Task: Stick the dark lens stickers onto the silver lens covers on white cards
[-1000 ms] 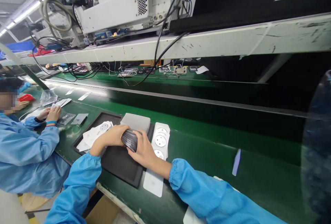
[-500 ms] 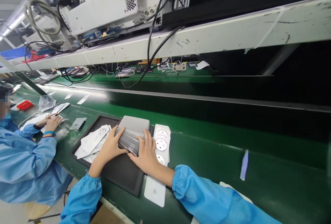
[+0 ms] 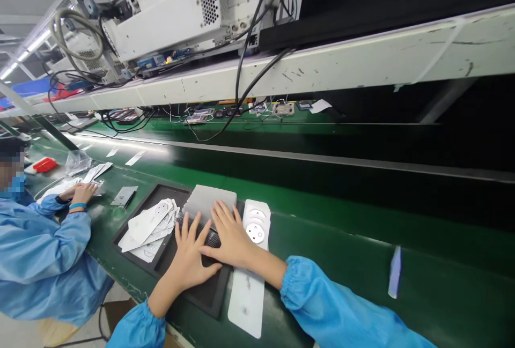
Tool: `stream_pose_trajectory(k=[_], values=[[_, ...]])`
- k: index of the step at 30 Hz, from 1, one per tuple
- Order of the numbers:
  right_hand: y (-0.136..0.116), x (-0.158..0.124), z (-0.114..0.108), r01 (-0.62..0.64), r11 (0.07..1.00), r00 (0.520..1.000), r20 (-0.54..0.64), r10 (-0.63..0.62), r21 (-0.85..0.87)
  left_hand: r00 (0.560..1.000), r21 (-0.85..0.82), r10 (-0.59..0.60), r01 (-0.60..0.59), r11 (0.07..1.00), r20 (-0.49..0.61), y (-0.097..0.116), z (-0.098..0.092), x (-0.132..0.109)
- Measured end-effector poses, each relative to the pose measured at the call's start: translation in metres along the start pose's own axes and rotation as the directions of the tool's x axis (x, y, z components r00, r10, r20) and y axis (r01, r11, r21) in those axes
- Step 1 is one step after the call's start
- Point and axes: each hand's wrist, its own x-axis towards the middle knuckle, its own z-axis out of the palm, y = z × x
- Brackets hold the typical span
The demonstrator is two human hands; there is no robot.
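Note:
My left hand [image 3: 189, 259] lies flat, fingers spread, on the near end of a leaning stack of thin grey sheets [image 3: 209, 203] in a black tray [image 3: 140, 206]. My right hand [image 3: 229, 235] presses flat on the same stack, fingers stretched toward its far end. The sheets are fanned out under both palms. White cards with round stickers [image 3: 151, 222] lie in the tray's left part. A white strip with round labels [image 3: 255, 230] lies right of the tray, beside my right wrist.
A co-worker in a blue coat [image 3: 36, 246] sits at the left, hands [image 3: 82, 193] on white papers. A dark card [image 3: 124, 196] lies between us. The green belt [image 3: 341, 241] runs to the right, with a small white slip [image 3: 395, 272]. Overhead shelf carries white boxes and cables [image 3: 177, 10].
The stack was gripped and held curled between both hands. It was then set down against the sheets in the tray, and now both hands lie flat on top, spreading it.

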Motion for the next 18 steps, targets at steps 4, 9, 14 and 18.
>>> stream_pose_trajectory(k=[4,9,14,18], values=[[0.007,0.0,-0.013,0.037,0.999,0.997,0.063,-0.039,0.032,1.0,-0.016,0.013,-0.013,1.0,0.013,0.001,0.0,0.013],[0.028,0.0,-0.046,-0.167,0.963,0.986,0.053,0.159,0.209,0.993,-0.041,-0.07,0.066,0.997,-0.095,0.007,0.01,0.023],[0.055,0.036,-0.068,-0.372,0.851,0.918,0.011,0.397,0.371,0.978,-0.114,-0.12,0.102,0.988,-0.168,0.018,0.022,0.017],[0.045,0.06,-0.05,-0.447,0.757,0.847,-0.047,0.53,0.478,0.96,-0.181,-0.164,0.124,0.976,-0.226,0.008,0.021,0.013]])
